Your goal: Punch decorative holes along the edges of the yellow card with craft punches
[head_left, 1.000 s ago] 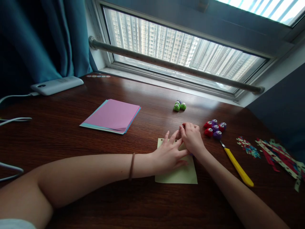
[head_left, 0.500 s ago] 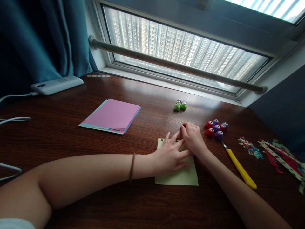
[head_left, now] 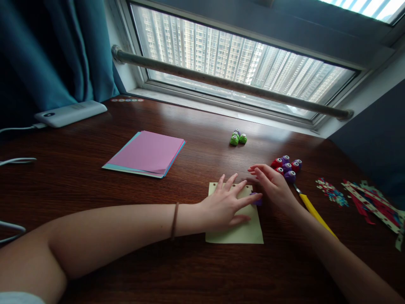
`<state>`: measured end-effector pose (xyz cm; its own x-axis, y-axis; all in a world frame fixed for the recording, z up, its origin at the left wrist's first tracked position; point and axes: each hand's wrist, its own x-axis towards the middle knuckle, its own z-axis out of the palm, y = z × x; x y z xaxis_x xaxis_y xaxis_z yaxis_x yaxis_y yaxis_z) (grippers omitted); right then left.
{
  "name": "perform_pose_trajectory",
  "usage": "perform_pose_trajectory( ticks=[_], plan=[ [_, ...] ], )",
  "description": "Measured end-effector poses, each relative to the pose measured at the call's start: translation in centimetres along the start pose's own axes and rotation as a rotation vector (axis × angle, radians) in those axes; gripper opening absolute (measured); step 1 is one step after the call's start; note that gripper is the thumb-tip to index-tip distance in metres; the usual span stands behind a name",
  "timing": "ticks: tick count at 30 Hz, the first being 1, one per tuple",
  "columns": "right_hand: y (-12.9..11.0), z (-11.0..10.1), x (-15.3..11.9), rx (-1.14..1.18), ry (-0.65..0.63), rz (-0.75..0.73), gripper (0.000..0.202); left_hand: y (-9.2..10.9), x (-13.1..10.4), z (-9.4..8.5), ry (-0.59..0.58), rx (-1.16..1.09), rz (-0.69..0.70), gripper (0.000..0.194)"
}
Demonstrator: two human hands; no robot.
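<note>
Pressing a pale yellow sheet (head_left: 251, 233) to the table (head_left: 148, 270) with the left hand (head_left: 226, 204) splayed wide, gripping nothing; overlapping a small purple punch (head_left: 258, 202) (partly hidden) at the sheet's right edge; holding nothing visible in the loosely half-open right hand (head_left: 272, 183), near red and purple punches (head_left: 287, 167), with green punches (head_left: 234, 139) beyond

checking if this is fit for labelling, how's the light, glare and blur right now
Head view: daylight from the window, with the upper pane blown out; pale glare on the far desk, dimmer near the camera; curtain partly lost in shadow; scraps soft near the right edge; left hand and pale paper readable.
</note>
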<state>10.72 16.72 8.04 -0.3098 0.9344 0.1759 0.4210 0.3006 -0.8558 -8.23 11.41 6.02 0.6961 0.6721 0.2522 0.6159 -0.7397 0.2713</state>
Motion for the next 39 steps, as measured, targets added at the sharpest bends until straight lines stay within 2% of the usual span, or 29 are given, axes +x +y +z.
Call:
perform_pose_trajectory(
  ticks=[5, 9, 13, 19, 24, 27, 30, 34, 39],
  plan=[
    [1.0, -1.8, -3.1, -0.052, -0.148, -0.025, 0.031, 0.2, 0.1, -0.1, 0.002, -0.010, -0.021, 0.072],
    [0.6, -2.5, -3.4, -0.167, -0.321, -0.100, 0.045, 0.2, 0.1, 0.1, 0.000, 0.030, -0.062, 0.079],
    [0.3, -2.3, -3.1, -0.284, -0.308, -0.156, 0.033, 0.1, 0.2, 0.3, -0.019, 0.080, -0.048, 0.073],
    [-0.2, -2.9, -3.0, -0.259, -0.320, -0.129, 0.014, 0.1, 0.1, 0.3, -0.029, 0.107, -0.047, 0.071],
    [0.9, -4.4, -2.8, -0.226, -0.206, -0.034, 0.020, 0.1, 0.0, 0.4, -0.037, 0.107, -0.046, 0.071],
    [2.1, -5.4, -2.5, -0.254, -0.045, 0.023, 0.031, 0.1, 0.0, 0.3, -0.041, 0.104, -0.047, 0.071],
    [3.3, -6.1, -2.3, -0.406, 0.104, 0.040, 0.034, 0.1, 0.1, 0.2, -0.050, 0.102, -0.046, 0.070],
    [4.5, -6.5, -2.1, -0.590, 0.179, 0.017, 0.031, 0.1, 0.2, 0.1, -0.053, 0.100, -0.048, 0.070],
    [5.0, -6.0, -2.1, -0.701, 0.247, -0.020, 0.031, 0.1, 0.1, 0.3, -0.042, 0.099, -0.055, 0.069]
  ],
)
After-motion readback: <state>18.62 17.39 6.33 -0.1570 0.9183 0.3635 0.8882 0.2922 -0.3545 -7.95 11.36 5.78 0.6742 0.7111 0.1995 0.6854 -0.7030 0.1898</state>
